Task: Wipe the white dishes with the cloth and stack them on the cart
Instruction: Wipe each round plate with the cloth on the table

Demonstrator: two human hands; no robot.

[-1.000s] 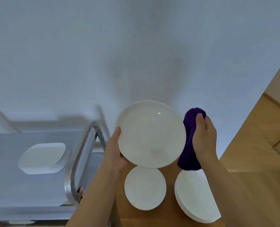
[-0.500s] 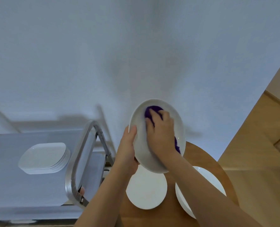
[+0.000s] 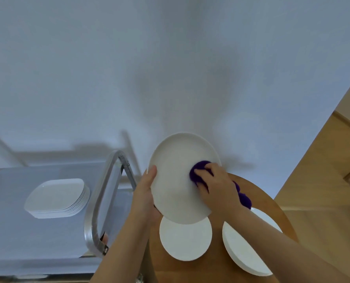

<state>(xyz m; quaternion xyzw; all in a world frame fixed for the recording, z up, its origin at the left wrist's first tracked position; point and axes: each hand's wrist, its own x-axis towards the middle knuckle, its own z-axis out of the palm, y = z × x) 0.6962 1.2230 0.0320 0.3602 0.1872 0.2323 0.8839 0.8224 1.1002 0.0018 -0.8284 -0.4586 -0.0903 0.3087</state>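
At 9 o'clock in the view stands the cart (image 3: 10,221) with a grey top. On it sits a stack of white rounded-rectangle dishes (image 3: 56,198); I cannot count them surely, the edges are too fine. Just to the right of the stack, the metal handle (image 3: 96,203) of the cart bends in a loop, and it runs from about 8 o'clock up toward the centre.

Next comes the left hand (image 3: 144,195), near the centre, a little toward 7 o'clock. It holds the white round plate (image 3: 176,180) by the left edge: the thumb lies on the rim at the front, the other fingers are hidden behind the plate. The plate is lifted above the table and tilted, with its face toward the camera.

The right hand (image 3: 217,186) presses a purple cloth (image 3: 198,172) on the right part of the plate's face. The fingers are closed over the bunched cloth, and a part of the cloth hangs out behind the wrist at about 4 o'clock.

Under the hands is a round wooden table (image 3: 217,268). On it, at 6 o'clock, lies 1 small white plate (image 3: 185,240). At 5 o'clock lies a bigger stack of white plates (image 3: 245,254), partly covered by the right forearm. The 2 are near each other but apart.
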